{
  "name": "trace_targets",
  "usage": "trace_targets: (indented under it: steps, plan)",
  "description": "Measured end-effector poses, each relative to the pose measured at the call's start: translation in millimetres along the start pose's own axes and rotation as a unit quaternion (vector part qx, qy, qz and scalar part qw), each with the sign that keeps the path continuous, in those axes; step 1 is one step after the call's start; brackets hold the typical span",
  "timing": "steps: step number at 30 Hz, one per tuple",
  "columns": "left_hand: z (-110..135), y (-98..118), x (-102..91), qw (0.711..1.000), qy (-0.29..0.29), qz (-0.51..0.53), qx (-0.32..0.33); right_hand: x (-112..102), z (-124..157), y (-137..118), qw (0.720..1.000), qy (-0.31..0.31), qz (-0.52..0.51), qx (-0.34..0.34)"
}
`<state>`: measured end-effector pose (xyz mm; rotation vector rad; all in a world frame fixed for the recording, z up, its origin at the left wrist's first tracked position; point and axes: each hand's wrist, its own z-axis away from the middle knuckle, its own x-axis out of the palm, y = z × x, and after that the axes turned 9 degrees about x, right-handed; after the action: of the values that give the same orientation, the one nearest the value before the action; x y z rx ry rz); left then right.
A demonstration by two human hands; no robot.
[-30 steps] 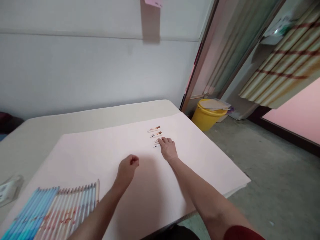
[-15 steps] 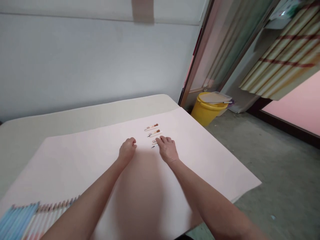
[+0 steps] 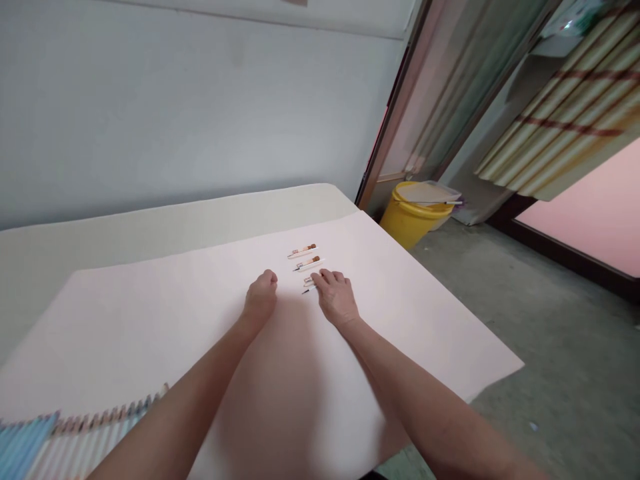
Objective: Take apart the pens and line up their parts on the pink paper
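On the white sheet (image 3: 425, 313) lie two slim pens, one behind the other: a far pen (image 3: 303, 251) and a middle pen (image 3: 309, 263), both pale with brown ends and dark tips toward the left. Nearest me is a third pen (image 3: 311, 289), partly covered by my right hand (image 3: 337, 297), whose thumb and fingers are closed on its right part. My left hand (image 3: 262, 293) hovers or rests just left of the pens, curled into a fist. Whatever it may hold is hidden.
Rows of striped and blue pens (image 3: 95, 433) lie at the lower left, partly behind my left forearm. The table (image 3: 220, 227) meets a pale wall. A yellow bucket (image 3: 413, 223) with a lid-like tray stands on the floor beyond the right edge.
My left hand has shifted slightly right, toward the pens. My right hand stays on the nearest pen. The view has tilted down a little.
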<state>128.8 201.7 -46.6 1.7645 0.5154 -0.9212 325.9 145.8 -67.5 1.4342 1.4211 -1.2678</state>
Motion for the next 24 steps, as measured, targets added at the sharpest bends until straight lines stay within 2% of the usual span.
trace_targets:
  steps: [4,7,9,15,20,24]
  plan:
    - [-2,9,2.5,0.991,0.005,0.129,-0.023,0,0,0,1.000,0.014,-0.001,-0.001]
    - [-5,9,7.7,0.969,0.001,0.237,-0.074,0,0,0,1.000,0.010,0.004,0.000]
    - [-7,7,11.1,0.958,0.004,0.276,-0.082,-1,0,-1,1.000,0.005,0.009,0.001]
    - [-9,10,14.8,0.984,0.023,0.170,-0.039,-2,0,-2,1.000,0.007,0.004,0.005]
    - [-14,23,25.0,0.983,0.050,0.173,-0.030,-2,0,-1,1.000,0.014,0.003,0.000]
    - [-20,26,35.9,0.986,0.043,0.163,-0.021,-2,0,-1,1.000,0.016,0.004,-0.001]
